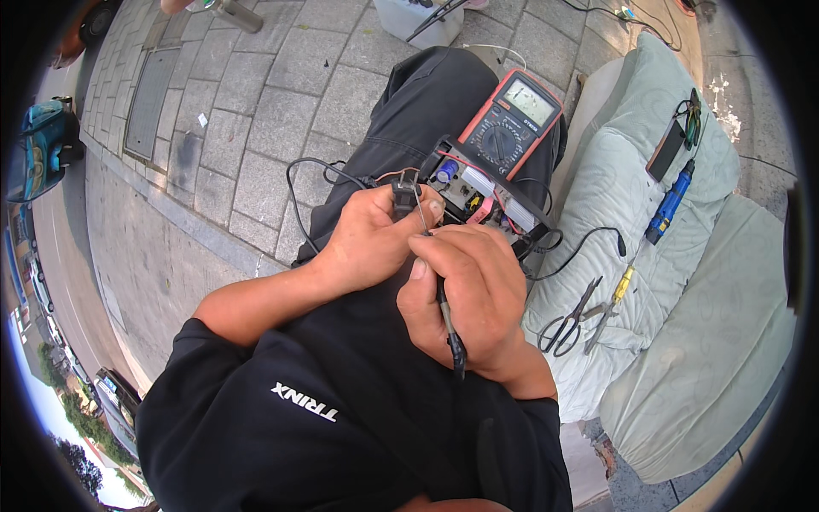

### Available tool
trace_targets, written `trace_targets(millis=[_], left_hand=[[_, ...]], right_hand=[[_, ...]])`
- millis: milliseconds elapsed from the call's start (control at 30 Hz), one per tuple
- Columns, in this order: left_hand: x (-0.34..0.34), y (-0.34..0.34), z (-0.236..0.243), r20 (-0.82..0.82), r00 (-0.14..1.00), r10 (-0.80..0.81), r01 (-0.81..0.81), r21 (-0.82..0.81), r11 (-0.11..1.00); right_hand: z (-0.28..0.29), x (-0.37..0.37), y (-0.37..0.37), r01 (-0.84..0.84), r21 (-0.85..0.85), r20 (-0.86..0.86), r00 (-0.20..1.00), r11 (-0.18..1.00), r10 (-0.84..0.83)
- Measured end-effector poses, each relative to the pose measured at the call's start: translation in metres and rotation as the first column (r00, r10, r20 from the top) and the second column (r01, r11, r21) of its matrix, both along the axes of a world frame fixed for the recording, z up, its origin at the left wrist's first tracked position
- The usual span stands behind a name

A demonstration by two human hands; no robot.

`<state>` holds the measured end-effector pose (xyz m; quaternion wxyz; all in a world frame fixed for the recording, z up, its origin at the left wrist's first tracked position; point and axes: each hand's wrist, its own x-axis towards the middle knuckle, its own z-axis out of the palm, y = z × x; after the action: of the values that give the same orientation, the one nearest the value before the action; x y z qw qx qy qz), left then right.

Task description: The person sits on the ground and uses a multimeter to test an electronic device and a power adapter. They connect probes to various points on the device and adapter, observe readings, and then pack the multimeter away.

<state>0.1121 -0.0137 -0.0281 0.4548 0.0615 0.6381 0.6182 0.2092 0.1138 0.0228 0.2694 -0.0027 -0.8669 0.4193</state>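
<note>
We are probing: our left hand pinches a small black plug above our lap, our right hand grips the probe touching it. Next seems to need a steady tip and a look at the multimeter.

Red-cased multimeter, black probe, blue rotary tool, yellow-handled screwdriver, pale green cushion, grey paving.
</note>
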Motion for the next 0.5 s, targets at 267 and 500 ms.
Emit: trace_targets(millis=[267, 500], left_hand=[[0.0025, -0.0007, -0.0009, 0.032, 0.999, 0.035, -0.037, 0.049, 0.998], [0.0018, 0.0025, 0.0038, 0.081, 0.995, 0.054, -0.059, 0.054, 0.997]], right_hand=[[0.0016, 0.0057, 0.0006, 0.036, -0.007, 0.047, 0.998, 0.999, -0.035], [0.0019, 0.0081, 0.0017, 0.039, -0.008, 0.06, 0.997, 0.999, -0.038]])
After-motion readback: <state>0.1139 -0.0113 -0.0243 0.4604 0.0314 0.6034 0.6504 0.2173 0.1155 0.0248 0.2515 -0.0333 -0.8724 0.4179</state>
